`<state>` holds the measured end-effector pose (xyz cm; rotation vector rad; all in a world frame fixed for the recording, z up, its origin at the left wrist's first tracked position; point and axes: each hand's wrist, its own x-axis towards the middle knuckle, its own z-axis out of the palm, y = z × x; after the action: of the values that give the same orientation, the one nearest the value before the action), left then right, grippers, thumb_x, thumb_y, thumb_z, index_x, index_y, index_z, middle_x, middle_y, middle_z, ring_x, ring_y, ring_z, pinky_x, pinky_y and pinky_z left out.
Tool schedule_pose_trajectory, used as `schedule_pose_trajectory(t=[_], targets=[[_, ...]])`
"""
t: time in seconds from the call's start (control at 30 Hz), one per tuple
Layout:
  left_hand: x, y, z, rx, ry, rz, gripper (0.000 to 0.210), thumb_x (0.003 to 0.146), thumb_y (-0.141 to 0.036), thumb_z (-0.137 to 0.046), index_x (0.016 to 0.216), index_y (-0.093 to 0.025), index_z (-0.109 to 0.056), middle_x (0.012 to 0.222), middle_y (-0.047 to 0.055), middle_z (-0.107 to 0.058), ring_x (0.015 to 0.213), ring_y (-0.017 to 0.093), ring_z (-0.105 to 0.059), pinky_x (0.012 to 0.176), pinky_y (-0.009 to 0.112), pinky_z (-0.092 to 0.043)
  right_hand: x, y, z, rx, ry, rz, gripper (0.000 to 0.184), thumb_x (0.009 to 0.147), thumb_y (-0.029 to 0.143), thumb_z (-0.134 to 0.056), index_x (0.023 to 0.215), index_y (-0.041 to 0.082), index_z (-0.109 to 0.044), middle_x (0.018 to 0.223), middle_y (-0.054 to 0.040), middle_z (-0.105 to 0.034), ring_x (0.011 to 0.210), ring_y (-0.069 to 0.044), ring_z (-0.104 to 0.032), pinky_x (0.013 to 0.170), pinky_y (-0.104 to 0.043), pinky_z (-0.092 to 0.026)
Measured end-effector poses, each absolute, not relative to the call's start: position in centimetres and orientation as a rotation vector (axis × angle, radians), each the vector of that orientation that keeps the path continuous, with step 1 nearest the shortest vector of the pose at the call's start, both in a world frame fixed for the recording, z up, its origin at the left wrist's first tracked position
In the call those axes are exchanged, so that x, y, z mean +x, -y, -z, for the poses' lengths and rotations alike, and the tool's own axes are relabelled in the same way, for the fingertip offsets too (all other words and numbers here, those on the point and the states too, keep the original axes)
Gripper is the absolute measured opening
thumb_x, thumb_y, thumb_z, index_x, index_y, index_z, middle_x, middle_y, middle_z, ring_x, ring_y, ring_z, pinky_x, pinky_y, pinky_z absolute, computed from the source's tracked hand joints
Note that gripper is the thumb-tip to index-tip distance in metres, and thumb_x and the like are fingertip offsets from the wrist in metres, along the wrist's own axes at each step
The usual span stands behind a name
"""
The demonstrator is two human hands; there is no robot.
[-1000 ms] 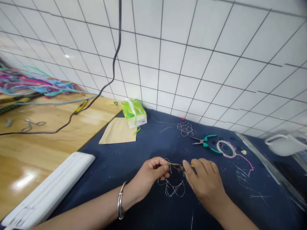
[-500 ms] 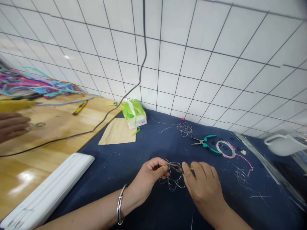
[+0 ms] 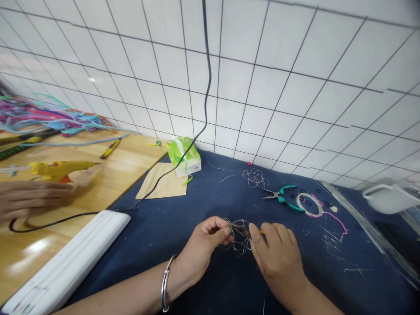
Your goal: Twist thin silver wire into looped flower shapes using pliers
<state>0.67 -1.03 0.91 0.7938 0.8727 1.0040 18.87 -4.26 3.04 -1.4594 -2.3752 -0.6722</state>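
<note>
Between thumb and fingers, my left hand [image 3: 210,238] pinches a piece of looped silver wire [image 3: 241,248] bent into flower-like curves. My right hand [image 3: 278,251] is wrapped round a pair of pliers [image 3: 243,230] with a yellow handle, mostly covered by the palm. The dark jaws reach left to the wire right at my left fingertips; whether they bite on it I cannot tell. Both hands are above the dark blue cloth [image 3: 203,192]. Farther back lies another wire flower [image 3: 255,178], and right of it open teal-handled pliers [image 3: 284,199].
At left, a co-worker's hand [image 3: 33,199] is by a yellow glue gun [image 3: 62,169]; its black cord [image 3: 207,96] hangs across the view. A white power strip [image 3: 65,262], tissue pack [image 3: 183,155], brown paper [image 3: 162,181], white ring [image 3: 309,204] and wire scraps [image 3: 333,243] lie around.
The co-worker's hand and the yellow glue gun have come further into view from the left, and the black cord has swung right. The wire loops tilt slightly; my hands stay almost in place.
</note>
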Motion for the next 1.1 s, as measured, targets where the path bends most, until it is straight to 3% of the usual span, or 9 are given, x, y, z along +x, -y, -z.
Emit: schedule_pose_trajectory(t=[1.1], targets=[[0.35,1.04,-1.24,0.794,-0.804,-0.979,0.005,0.075,-0.016,-0.061,0.075,-0.014,-0.057,0.069,0.001,-0.059,0.065,0.011,-0.053,0.062,0.023,-0.039,19.15,3.45,-3.17,-1.423,2.380,0.541,0.015,0.083,0.023,-0.053,0.094,0.018,-0.060,0.077,-0.0050,-0.053,0.075,-0.018,-0.045,0.070,-0.033,-0.036]])
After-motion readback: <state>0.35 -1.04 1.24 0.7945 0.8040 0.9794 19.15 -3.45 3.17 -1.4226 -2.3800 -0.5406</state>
